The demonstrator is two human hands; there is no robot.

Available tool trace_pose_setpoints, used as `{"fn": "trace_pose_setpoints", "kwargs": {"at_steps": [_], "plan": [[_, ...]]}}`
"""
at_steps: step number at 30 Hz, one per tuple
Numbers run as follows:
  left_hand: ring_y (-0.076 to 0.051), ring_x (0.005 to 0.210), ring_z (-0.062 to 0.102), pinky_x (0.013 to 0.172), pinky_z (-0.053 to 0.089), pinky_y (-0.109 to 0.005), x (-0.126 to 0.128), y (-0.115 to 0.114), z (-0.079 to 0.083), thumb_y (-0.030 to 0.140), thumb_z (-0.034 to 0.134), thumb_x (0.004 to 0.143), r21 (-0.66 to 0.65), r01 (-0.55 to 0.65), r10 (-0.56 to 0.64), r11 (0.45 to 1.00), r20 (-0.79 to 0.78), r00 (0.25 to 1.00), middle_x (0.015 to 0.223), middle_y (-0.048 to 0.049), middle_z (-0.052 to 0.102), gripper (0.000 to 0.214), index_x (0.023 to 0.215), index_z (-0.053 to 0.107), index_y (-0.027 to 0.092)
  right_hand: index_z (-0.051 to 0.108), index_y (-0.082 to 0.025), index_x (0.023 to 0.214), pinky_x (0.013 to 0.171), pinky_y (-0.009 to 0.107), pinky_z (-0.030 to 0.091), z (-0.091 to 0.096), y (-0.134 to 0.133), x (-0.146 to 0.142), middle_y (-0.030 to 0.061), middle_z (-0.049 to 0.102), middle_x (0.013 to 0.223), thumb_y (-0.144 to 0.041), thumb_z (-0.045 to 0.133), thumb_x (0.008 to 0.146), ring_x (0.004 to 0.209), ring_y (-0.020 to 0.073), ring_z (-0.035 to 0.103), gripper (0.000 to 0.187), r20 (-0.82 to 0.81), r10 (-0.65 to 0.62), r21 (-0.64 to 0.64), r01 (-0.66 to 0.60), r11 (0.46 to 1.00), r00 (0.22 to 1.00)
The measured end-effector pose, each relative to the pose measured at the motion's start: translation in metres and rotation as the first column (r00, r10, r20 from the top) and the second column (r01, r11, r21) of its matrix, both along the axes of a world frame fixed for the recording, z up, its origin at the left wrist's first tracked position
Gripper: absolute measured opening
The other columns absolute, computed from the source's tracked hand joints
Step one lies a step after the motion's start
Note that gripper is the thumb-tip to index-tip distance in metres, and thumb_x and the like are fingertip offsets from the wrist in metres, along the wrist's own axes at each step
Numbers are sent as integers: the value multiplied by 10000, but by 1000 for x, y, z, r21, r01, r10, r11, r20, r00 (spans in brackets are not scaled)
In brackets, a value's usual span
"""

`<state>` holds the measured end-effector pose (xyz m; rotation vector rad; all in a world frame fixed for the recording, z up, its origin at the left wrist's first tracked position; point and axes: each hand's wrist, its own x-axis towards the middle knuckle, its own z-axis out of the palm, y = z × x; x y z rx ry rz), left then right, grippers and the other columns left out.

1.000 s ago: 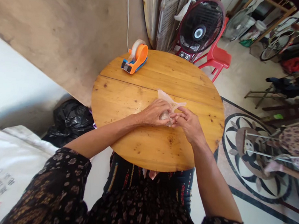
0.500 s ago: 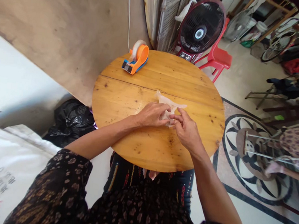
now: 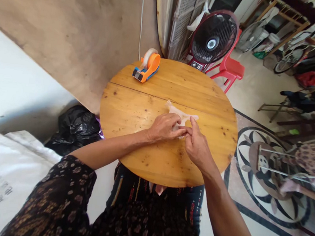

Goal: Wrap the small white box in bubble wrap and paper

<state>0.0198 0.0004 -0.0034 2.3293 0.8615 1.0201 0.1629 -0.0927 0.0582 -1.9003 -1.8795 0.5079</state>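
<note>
**Left hand point(image 3: 165, 127) and right hand point(image 3: 197, 143) meet at a plastic wrap point(image 3: 186, 118)**

The left forearm lies slantwise over the table point(image 3: 136, 102), its hand curled at the wrap's near part, thumb reaching right. The right hand comes in from the near right, index finger raised and spread from the others, which touch the left thumb. Whether either hand pinches the wrap, I cannot tell.

The wrap sits right of the table's middle, flared toward the far side; its far edge runs from far left to right. The fingers hide its full long axis.

The table is round, yellowish wood. A tape dispenser point(image 3: 152, 68) stands at its far left edge. Beyond are a fan point(image 3: 211, 44) and a red chair point(image 3: 234, 68); left, a black bag point(image 3: 74, 128).
</note>
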Motion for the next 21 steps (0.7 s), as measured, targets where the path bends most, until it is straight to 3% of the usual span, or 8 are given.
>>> {"fn": "trace_pose_setpoints", "kwargs": {"at_steps": [3,7,11,15,18,21], "plan": [[-141,682,552,664,413,-264,0,-1,2,331,648,813,-13,19,-19,1000,8,1000,740,-4,608,169,877,600,182,215,-114,1571,993,489,519,-3,0,2,140,701,1260,-146,379,869,1080,268,696,723,-77,8,3,-8,1000,997],[-138,692,553,676,431,-260,0,0,5,259,628,802,-68,40,-41,997,-16,999,744,2,612,101,873,615,189,222,-125,1569,985,477,517,-4,3,7,122,726,1202,-187,404,890,1049,251,699,705,-145,7,-11,-8,1000,989],[-154,760,590,718,460,-270,0,0,3,212,616,797,-41,46,-48,998,-45,998,798,-15,646,89,880,642,193,289,-172,1552,910,425,539,4,13,17,89,750,1114,-250,465,907,979,240,703,674,-105,4,10,-3,1000,994],[-169,814,610,736,475,-279,-1,1,1,209,611,813,19,65,-63,998,-83,995,865,-44,666,85,874,664,183,406,-159,1489,870,423,532,16,34,25,138,689,1195,-273,532,880,953,257,669,633,151,6,150,-29,988,989],[-169,819,613,739,476,-277,-1,1,-1,197,605,810,47,54,-49,997,-95,994,865,-48,666,84,856,674,183,473,-129,1440,974,503,459,25,57,22,212,560,1368,-317,597,866,1168,347,572,617,423,-37,257,-80,963,906],[-171,816,611,750,475,-285,-1,2,-3,189,609,804,74,52,-45,996,-97,994,870,-47,674,86,852,680,180,570,-161,1358,986,534,413,32,80,14,205,489,1462,-319,625,862,1246,391,502,523,569,13,230,-174,958,822]]}}
